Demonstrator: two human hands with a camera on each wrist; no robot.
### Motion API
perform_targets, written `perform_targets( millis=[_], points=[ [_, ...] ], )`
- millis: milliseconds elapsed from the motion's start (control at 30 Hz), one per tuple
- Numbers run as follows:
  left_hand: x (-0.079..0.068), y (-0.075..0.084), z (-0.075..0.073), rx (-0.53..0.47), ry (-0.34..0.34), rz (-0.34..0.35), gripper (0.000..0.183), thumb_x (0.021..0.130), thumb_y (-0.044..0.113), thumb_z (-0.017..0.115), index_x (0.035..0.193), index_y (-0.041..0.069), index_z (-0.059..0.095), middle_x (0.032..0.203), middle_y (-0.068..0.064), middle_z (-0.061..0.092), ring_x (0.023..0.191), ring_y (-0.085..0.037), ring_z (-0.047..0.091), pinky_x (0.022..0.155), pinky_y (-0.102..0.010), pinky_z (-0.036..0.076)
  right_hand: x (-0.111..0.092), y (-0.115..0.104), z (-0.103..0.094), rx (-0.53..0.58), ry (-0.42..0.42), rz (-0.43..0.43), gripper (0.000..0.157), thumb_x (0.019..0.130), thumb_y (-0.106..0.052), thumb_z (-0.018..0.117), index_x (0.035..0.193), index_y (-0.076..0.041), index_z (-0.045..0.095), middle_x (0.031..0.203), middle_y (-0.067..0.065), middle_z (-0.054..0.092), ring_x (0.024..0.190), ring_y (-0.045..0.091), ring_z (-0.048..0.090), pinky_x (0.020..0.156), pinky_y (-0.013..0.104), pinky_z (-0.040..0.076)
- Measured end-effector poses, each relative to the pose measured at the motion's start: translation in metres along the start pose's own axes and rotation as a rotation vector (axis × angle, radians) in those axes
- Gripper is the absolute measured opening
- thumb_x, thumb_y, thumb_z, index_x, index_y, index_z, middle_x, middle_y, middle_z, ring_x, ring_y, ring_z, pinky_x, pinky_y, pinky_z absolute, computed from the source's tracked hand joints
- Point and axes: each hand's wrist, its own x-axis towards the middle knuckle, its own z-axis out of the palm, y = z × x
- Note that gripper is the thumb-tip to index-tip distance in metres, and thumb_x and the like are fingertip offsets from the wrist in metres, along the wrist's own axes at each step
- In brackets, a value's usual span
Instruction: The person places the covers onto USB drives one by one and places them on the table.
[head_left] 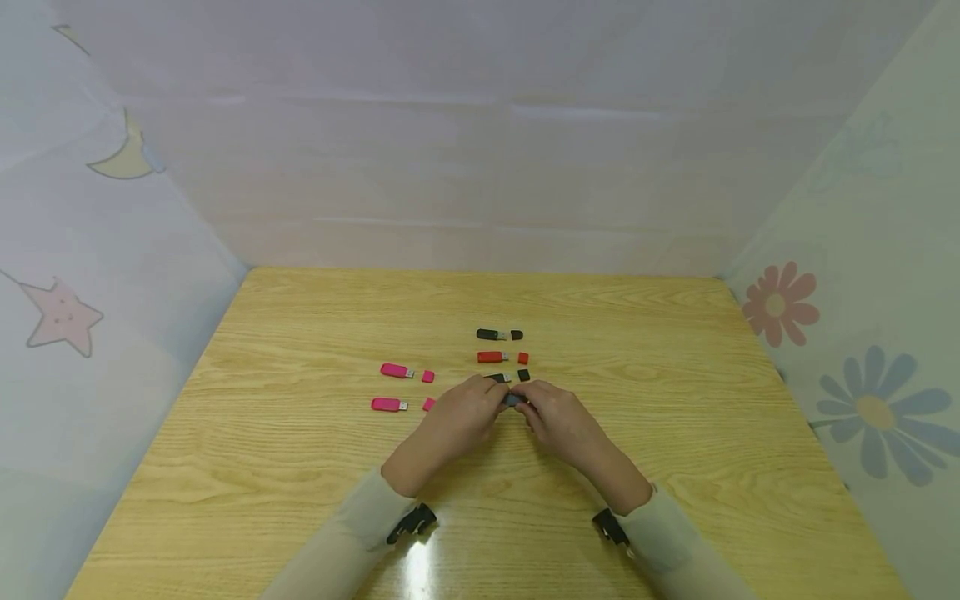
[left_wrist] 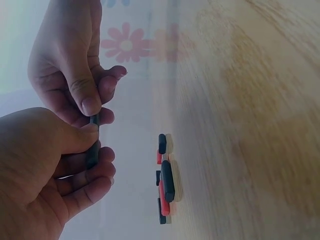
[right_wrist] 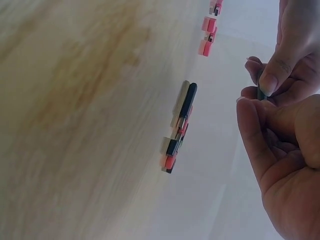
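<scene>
My left hand [head_left: 463, 415] and right hand [head_left: 561, 423] meet fingertip to fingertip above the table. Between them is a dark USB stick [left_wrist: 93, 156], pinched by the left thumb and fingers along its body. The right thumb and fingers pinch its other end, seen at top left in the left wrist view; they hide whether a cap sits there. Just beyond the hands lies a black USB stick [head_left: 497, 378], partly covered by the left hand, with its black cap [head_left: 523, 375] apart to the right.
Farther back lie a red USB stick [head_left: 492, 357] with its red cap [head_left: 522, 358], and another black stick [head_left: 491, 334] with its cap [head_left: 517, 335]. Two pink sticks, one nearer [head_left: 388, 405], lie left with separate caps. Pale cloth walls [head_left: 480, 183] surround the wooden table [head_left: 300, 483].
</scene>
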Motion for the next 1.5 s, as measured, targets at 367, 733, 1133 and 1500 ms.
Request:
perform_targets(
  millis=[367, 733, 1133, 1500],
  points=[
    [0.001, 0.0, 0.001, 0.035, -0.013, 0.008, 0.016, 0.1, 0.013, 0.064, 0.113, 0.004, 0.069, 0.104, -0.005, 0.072, 0.096, -0.017, 0.067, 0.085, -0.026, 0.057, 0.0, 0.001, -0.001, 0.005, -0.002, -0.009, 0.017, 0.094, -0.002, 0.07, 0.111, 0.0, 0.068, 0.106, 0.011, 0.072, 0.094, 0.023, 0.072, 0.076, 0.036, 0.06],
    [-0.003, -0.008, 0.004, -0.125, 0.049, 0.05, 0.019, 0.1, 0.015, 0.065, 0.113, 0.002, 0.07, 0.103, -0.006, 0.072, 0.096, -0.018, 0.068, 0.084, -0.027, 0.058, 0.001, 0.005, -0.006, -0.09, -0.06, 0.021, 0.02, 0.092, -0.012, 0.075, 0.111, -0.006, 0.072, 0.107, 0.006, 0.075, 0.09, 0.018, 0.072, 0.074, 0.035, 0.06],
    [-0.003, -0.014, 0.017, -0.245, -0.05, -0.079, 0.02, 0.1, 0.015, 0.066, 0.116, 0.004, 0.068, 0.112, -0.008, 0.07, 0.106, -0.021, 0.067, 0.094, -0.033, 0.056, 0.006, 0.009, -0.002, -0.11, -0.154, 0.117, 0.017, 0.093, -0.017, 0.075, 0.109, -0.01, 0.073, 0.102, 0.001, 0.073, 0.074, 0.008, 0.059, 0.065, 0.027, 0.052],
    [-0.004, -0.019, 0.027, -0.196, 0.017, -0.045, 0.018, 0.097, 0.015, 0.071, 0.113, 0.007, 0.072, 0.105, -0.003, 0.065, 0.096, -0.014, 0.063, 0.085, -0.026, 0.056, 0.007, 0.013, 0.003, -0.111, -0.186, 0.15, 0.016, 0.094, -0.019, 0.075, 0.108, -0.013, 0.073, 0.105, 0.0, 0.072, 0.081, 0.01, 0.064, 0.069, 0.03, 0.055]
  ],
)
